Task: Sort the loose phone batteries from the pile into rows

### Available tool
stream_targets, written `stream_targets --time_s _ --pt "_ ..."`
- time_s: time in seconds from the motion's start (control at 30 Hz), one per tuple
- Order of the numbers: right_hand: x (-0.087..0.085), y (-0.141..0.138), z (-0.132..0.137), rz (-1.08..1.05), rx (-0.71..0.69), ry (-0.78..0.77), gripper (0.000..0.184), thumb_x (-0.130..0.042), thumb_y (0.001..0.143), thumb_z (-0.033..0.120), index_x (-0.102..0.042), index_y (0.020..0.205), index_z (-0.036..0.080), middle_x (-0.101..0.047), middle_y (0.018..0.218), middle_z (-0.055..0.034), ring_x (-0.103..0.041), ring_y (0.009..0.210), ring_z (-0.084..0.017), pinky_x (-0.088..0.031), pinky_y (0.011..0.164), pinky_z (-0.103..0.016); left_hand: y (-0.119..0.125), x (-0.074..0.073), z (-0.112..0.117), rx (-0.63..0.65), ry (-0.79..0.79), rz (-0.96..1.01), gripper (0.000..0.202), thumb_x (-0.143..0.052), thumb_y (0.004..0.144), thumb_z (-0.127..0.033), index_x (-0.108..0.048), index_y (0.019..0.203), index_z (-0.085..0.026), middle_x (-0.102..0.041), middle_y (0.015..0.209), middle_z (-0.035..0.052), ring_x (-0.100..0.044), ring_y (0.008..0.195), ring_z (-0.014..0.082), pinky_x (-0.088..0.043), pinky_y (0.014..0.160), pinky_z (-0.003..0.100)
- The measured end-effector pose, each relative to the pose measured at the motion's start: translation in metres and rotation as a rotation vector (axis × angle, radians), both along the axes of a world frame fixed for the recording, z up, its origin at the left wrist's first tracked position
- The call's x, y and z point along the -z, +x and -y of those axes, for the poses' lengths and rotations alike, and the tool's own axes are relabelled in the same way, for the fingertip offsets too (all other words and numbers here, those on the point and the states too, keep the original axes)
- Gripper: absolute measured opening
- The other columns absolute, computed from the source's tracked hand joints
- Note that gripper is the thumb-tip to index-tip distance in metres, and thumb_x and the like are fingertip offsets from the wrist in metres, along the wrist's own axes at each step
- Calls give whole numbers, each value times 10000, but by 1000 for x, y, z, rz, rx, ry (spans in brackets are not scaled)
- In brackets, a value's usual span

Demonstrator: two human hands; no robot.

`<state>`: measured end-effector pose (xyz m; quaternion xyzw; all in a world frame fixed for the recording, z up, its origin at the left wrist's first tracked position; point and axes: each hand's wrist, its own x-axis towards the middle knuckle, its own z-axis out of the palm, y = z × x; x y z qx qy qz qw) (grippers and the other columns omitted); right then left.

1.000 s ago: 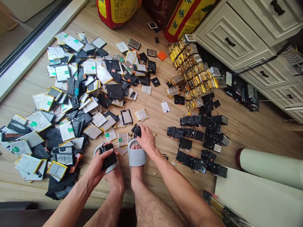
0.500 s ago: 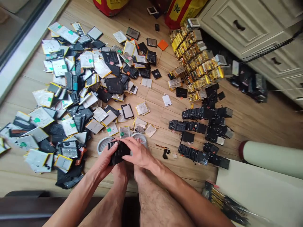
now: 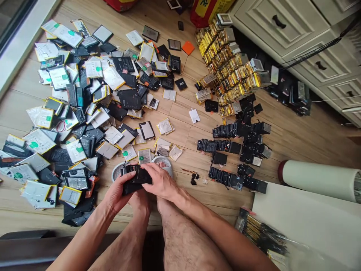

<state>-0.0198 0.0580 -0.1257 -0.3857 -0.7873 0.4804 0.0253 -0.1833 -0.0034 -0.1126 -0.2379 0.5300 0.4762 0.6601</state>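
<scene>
My left hand [image 3: 118,194] is closed round a small stack of black phone batteries [image 3: 135,179], held above my feet in grey slippers [image 3: 166,162]. My right hand [image 3: 160,182] lies over the right end of the same stack, fingers curled on it. Just beyond the slippers lie loose white and silver batteries [image 3: 145,155] on the wooden floor. A big heap of mixed black, white and yellow-edged batteries [image 3: 84,101] spreads to the left.
Rows of black batteries [image 3: 237,150] stand on edge to the right, with rows of gold ones [image 3: 228,71] behind them. White drawers [image 3: 282,26] fill the upper right. A pale roll [image 3: 318,178] and a white board [image 3: 304,222] lie at right. A window sill [image 3: 17,64] runs along the left.
My right hand picked a black battery off the floor beyond the slipper and brought it back to the stack in my left hand. The view has tilted down slightly.
</scene>
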Motion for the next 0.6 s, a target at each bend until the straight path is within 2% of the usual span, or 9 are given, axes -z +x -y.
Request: stream_targets --time_s 0.07,0.13,0.27,0.33,0.47,0.6 --pt "2 0 5 6 80 -2 607 -732 780 220 -584 1369 229 -636 1307 -80 -622 1196 -253 -519 1069 -430 1 3 2 -14 31 0 333 -696 801 -44 -740 1114 -146 -784 1005 96 -749 816 204 -636 751 298" --pt "4 0 8 -9 194 -69 589 -755 756 236 -605 1325 243 -656 1268 -71 -641 1174 -249 -544 1043 -428 0 5 4 -45 38 5 316 -725 827 -105 -738 1139 -155 -783 1055 102 -755 873 218 -637 792 316" --pt "3 1 8 -107 476 -415 453 -705 829 278 -603 1270 251 -717 1191 -64 -732 1045 -208 -615 920 -373 -4 3 3 -105 98 -16 442 -771 847 -223 -691 1282 -232 -770 1165 102 -757 952 255 -629 866 403" --pt "-1 -1 7 -134 535 -492 427 -700 835 288 -593 1246 248 -731 1167 -62 -754 996 -198 -628 868 -350 -5 -1 1 -111 137 -55 534 -801 823 -225 -661 1337 -256 -764 1187 98 -752 973 254 -618 883 396" --pt "-7 -11 8 -34 432 -336 410 -762 775 297 -606 1152 253 -741 1108 -22 -754 892 -190 -626 809 -352 -2 -4 -2 -31 179 -130 716 -896 712 -212 -637 1378 -270 -755 1189 81 -739 993 243 -601 891 344" --pt "-11 -22 8 76 354 -195 420 -772 763 298 -603 1146 260 -739 1092 -17 -727 952 -218 -598 870 -389 1 -1 -2 42 222 -180 748 -936 659 -223 -652 1350 -256 -742 1192 78 -730 986 220 -601 863 291"
